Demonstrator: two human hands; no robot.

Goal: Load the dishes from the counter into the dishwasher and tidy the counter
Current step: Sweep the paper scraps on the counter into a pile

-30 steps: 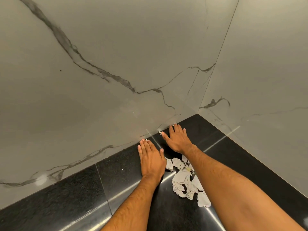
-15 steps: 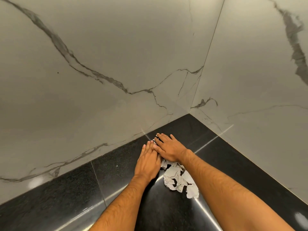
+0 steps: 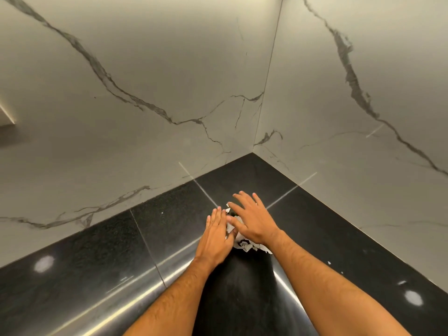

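Both hands now sit side by side on the black table a little right of the frame's middle, the left hand (image 3: 215, 235) flat with straight fingers along the left edge of the paper scraps (image 3: 244, 244), the right hand (image 3: 252, 220) spread flat on top of them. A second ago the hands were further apart and reached toward the wall, with the torn white pieces strewn loosely below them; since then they have drawn together and back, and the pieces are swept into one tight heap, mostly hidden under the right palm. That suggests the tidying half of the task is in hand: the litter is gathered and looks ready to be scooped up, though nothing is gripped yet. A few tiny crumbs (image 3: 329, 263) lie apart at the right, beside the right forearm, and would need a second sweep. No dishes or dishwasher are in view. As for room, the marble walls (image 3: 145, 69) meet in a corner at the upper right of centre, closing off the far and right sides, while the glossy table (image 3: 84, 263) runs open toward the lower left and toward the person.
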